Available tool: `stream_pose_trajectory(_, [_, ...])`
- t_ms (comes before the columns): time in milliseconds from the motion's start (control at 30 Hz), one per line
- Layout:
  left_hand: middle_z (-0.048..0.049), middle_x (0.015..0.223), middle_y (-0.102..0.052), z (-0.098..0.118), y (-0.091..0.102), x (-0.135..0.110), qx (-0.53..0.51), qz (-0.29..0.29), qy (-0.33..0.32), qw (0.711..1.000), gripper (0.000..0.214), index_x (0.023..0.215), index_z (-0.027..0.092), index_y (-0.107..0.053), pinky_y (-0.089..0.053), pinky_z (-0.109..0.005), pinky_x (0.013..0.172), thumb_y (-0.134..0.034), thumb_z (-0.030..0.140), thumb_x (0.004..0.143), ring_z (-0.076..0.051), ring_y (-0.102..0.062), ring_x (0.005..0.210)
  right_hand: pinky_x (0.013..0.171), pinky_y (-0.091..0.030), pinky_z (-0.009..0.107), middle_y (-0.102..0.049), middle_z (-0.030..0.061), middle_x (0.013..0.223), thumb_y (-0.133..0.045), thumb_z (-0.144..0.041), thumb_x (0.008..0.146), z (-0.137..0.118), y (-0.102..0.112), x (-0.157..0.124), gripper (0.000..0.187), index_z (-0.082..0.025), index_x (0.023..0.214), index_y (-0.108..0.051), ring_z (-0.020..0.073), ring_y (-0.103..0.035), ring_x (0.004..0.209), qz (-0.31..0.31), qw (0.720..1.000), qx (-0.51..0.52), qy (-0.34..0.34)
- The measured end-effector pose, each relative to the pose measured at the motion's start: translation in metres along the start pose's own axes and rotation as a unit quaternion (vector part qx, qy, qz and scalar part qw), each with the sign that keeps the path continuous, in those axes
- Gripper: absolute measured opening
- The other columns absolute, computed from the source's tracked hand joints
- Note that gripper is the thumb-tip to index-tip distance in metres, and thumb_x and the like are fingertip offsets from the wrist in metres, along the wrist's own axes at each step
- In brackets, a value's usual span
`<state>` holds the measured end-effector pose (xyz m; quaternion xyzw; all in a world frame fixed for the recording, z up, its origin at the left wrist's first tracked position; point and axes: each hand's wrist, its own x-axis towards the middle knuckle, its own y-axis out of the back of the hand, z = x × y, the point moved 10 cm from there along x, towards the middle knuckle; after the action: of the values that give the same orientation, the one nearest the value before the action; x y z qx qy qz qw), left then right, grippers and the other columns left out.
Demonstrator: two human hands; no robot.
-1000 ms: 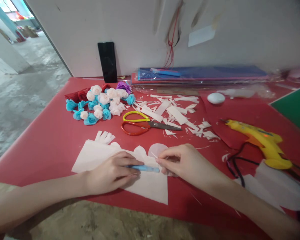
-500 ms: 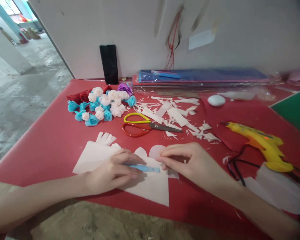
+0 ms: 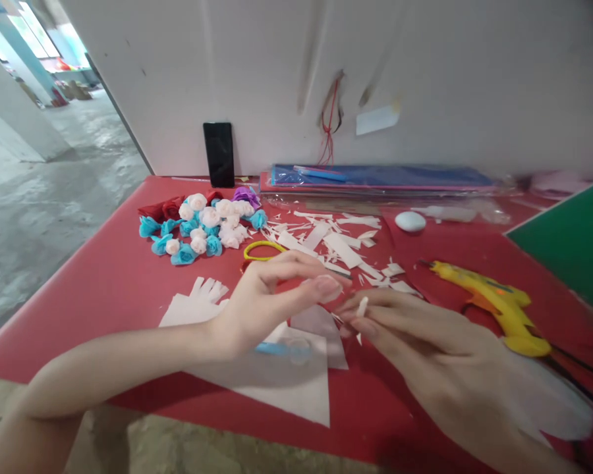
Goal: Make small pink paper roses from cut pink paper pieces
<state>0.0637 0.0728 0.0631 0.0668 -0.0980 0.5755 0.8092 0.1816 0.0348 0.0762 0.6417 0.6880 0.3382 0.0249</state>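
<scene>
Raised off the pen (image 3: 271, 349), your left hand (image 3: 261, 299) gapes open; loosening could drop the scrap (image 3: 362, 307) your right hand (image 3: 425, 349) pinches.

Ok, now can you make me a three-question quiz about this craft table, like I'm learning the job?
1. True or false: the black phone is propped up against the pale wall.
2. Which one holds the small white piece?
A) left hand
B) right hand
3. Fill in the colour: the glue gun is mostly ____.

Key: 1. True. 2. B. 3. Yellow.
</scene>
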Motion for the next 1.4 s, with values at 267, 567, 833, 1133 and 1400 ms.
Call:
stream_pose_trajectory(267, [0.0009,0.077,-0.065,-0.005,-0.004,-0.003,-0.026,0.007,-0.004,1.0,0.003,0.075,0.019,-0.063,-0.05,-0.021,0.069,-0.06,0.02,0.075,-0.011,-0.06,0.075,0.063,-0.052,0.024,-0.067,0.0008,0.079,-0.057,-0.019,0.076,-0.012,0.006,0.002,0.014,-0.025,0.066,-0.064,0.0159,-0.063,0.066,0.026,0.998,-0.039,0.043])
stream_pose_trajectory(567, [-0.0003,0.073,-0.057,0.021,-0.005,-0.005,0.061,-0.009,-0.155,0.986,0.009,0.074,0.017,-0.05,-0.046,-0.024,0.069,-0.053,0.01,0.078,-0.01,-0.054,0.072,0.053,-0.051,0.017,-0.066,-0.0031,0.062,-0.06,-0.019,0.074,0.004,-0.009,0.005,0.018,-0.025,0.058,-0.064,0.0113,-0.061,0.054,-0.044,0.994,0.088,-0.045])
stream_pose_trajectory(833, [-0.0037,0.076,-0.061,0.025,-0.019,-0.007,0.11,-0.104,-0.125,0.981,0.014,0.079,0.015,-0.065,-0.048,-0.027,0.07,-0.053,0.009,0.077,-0.012,-0.055,0.072,0.051,-0.048,0.014,-0.063,-0.0037,0.057,-0.06,-0.022,0.077,0.022,-0.033,-0.002,0.017,-0.024,0.062,-0.068,0.0086,-0.059,0.054,-0.134,0.941,0.285,-0.122])
stream_pose_trajectory(1133, [-0.0002,0.067,-0.063,0.01,-0.015,-0.001,-0.017,-0.093,-0.021,0.995,0.009,0.065,0.017,-0.065,-0.05,-0.023,0.066,-0.063,0.011,0.071,-0.01,-0.058,0.067,0.044,-0.043,0.014,-0.061,-0.0024,0.053,-0.064,-0.034,0.074,0.029,-0.058,-0.011,0.017,-0.023,0.062,-0.071,0.0061,-0.052,0.046,-0.221,0.858,0.414,-0.208])
stream_pose_trajectory(1400, [-0.0013,0.068,-0.065,0.016,-0.006,-0.006,0.032,-0.045,-0.096,0.994,0.005,0.066,0.016,-0.065,-0.048,-0.026,0.07,-0.064,0.014,0.07,-0.011,-0.057,0.07,0.052,-0.049,0.022,-0.067,-0.0015,0.061,-0.057,-0.02,0.076,0.002,-0.009,0.0,0.016,-0.026,0.063,-0.064,0.0139,-0.061,0.053,-0.025,0.999,0.014,-0.025])
